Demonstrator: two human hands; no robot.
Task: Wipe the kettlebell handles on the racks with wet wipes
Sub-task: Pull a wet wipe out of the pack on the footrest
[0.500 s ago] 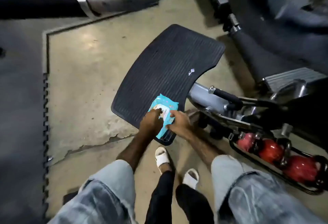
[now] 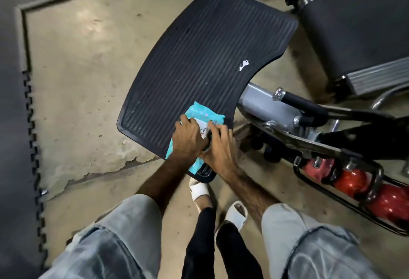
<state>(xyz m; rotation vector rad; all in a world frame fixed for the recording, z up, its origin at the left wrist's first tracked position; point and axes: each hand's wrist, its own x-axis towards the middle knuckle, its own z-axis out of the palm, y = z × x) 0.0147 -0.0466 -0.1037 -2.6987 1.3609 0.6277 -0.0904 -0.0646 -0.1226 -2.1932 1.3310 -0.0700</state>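
Observation:
A turquoise pack of wet wipes (image 2: 204, 114) lies on the near end of a black ribbed platform (image 2: 205, 57). My left hand (image 2: 190, 139) rests on top of the pack, holding it down. My right hand (image 2: 218, 146) is at the pack's white label flap, its fingertips pinching there. Red kettlebells (image 2: 352, 179) sit in a low black rack (image 2: 336, 197) at the lower right, apart from both hands.
A small white key (image 2: 243, 65) lies on the platform. A grey machine arm with a black handle (image 2: 301, 104) juts out right of the pack. A black bench (image 2: 358, 31) stands at the upper right. The concrete floor is cracked, with dark foam mats (image 2: 13, 124) on the left.
My head has moved closer and lower over the pack. Both hands have closed in on the label; the right hand's fingers now sit on the flap.

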